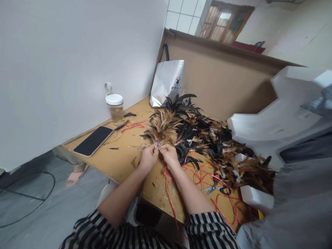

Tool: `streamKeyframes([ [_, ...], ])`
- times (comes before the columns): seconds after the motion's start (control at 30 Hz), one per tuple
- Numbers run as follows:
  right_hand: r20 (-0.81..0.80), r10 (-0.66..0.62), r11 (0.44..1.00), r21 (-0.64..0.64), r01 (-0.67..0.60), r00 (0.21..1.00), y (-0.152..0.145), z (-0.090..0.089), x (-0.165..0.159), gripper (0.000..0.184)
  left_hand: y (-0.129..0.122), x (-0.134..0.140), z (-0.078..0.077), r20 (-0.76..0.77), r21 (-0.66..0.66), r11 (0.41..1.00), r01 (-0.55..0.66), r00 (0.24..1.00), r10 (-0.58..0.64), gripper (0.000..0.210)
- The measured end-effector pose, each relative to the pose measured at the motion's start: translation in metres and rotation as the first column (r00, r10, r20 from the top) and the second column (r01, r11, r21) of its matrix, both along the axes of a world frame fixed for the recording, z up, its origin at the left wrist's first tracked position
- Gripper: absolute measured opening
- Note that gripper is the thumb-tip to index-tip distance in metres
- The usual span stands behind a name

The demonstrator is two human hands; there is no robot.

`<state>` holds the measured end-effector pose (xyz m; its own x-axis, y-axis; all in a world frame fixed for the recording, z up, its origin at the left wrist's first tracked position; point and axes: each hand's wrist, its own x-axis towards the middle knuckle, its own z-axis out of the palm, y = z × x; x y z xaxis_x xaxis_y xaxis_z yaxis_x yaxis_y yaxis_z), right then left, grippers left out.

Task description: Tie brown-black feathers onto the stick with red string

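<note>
A bunch of brown and black feathers (163, 125) fans out away from me, just beyond my fingertips. My left hand (148, 156) pinches the base of this bunch, where some red string shows. My right hand (168, 154) pinches the same base from the other side, its fingertips close to the left ones. Red string (167, 187) hangs from near my hands over the table's front edge. More red string lies in loops to the right, beside black-handled scissors (217, 190). A large pile of dark and brown feathers (209, 135) spreads behind and right of my hands.
On the left of the table (123, 155) lie a phone (93, 140) and a lidded jar (115, 108). A silver bag (168, 82) stands at the back against a cardboard panel (225, 79). White foam pieces (256, 198) and grey cloth (297, 207) border the right side.
</note>
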<state>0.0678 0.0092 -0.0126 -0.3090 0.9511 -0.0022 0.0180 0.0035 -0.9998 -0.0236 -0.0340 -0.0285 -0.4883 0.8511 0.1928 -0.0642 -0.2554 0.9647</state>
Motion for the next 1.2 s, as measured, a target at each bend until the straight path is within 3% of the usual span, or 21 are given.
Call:
streamKeyframes([
  [0.2,-0.008,0.016,0.999,0.045,-0.016,1.0,-0.006,0.0,-0.003,0.015,-0.01,-0.006,0.009,-0.014,-0.052,0.998,0.031,0.999,-0.032,0.007],
  [0.4,0.033,-0.008,0.995,-0.098,0.011,0.999,-0.009,0.008,-0.002,0.03,-0.012,0.001,0.014,-0.238,-0.094,0.984,-0.151,0.963,0.125,0.011],
  [0.5,0.037,-0.037,0.992,-0.117,0.041,0.999,-0.007,0.012,0.002,0.035,-0.015,0.01,0.015,-0.427,-0.082,0.976,-0.202,0.892,0.149,0.021],
  [0.6,0.014,-0.031,0.986,-0.163,0.033,0.999,-0.005,0.015,0.006,0.037,-0.02,0.016,0.017,-0.658,-0.109,0.971,-0.214,0.747,0.091,0.039],
  [0.7,-0.02,-0.007,0.982,-0.191,0.003,1.0,-0.005,0.017,0.008,0.036,-0.022,0.016,0.018,-0.723,-0.092,0.976,-0.196,0.687,0.07,0.048],
  [0.8,-0.048,0.014,0.979,-0.203,-0.024,0.999,-0.006,0.02,0.008,0.032,-0.022,0.014,0.019,-0.569,-0.037,0.988,-0.149,0.816,0.102,0.043],
  [0.9,-0.127,0.035,0.97,-0.234,-0.064,0.991,-0.005,0.021,0.008,0.031,-0.021,0.012,0.024,-0.117,-0.038,0.998,-0.042,0.992,0.037,0.038],
  [0.97,-0.196,0.059,0.964,-0.243,-0.106,0.979,-0.003,0.021,0.01,0.032,-0.022,0.01,0.029,0.222,-0.075,0.994,0.079,0.973,-0.06,0.041],
  [1.03,-0.255,0.089,0.958,-0.242,-0.152,0.963,0.0,0.021,0.013,0.032,-0.023,0.007,0.036,0.438,-0.076,0.975,0.208,0.885,-0.154,0.041],
  [1.13,-0.309,0.139,0.948,-0.232,-0.217,0.941,0.004,0.022,0.017,0.031,-0.026,0.005,0.044,0.563,-0.07,0.94,0.333,0.791,-0.238,0.04],
  [1.2,-0.318,0.179,0.942,-0.218,-0.255,0.931,0.004,0.021,0.019,0.029,-0.026,0.005,0.047,0.557,-0.076,0.932,0.353,0.791,-0.254,0.039],
])
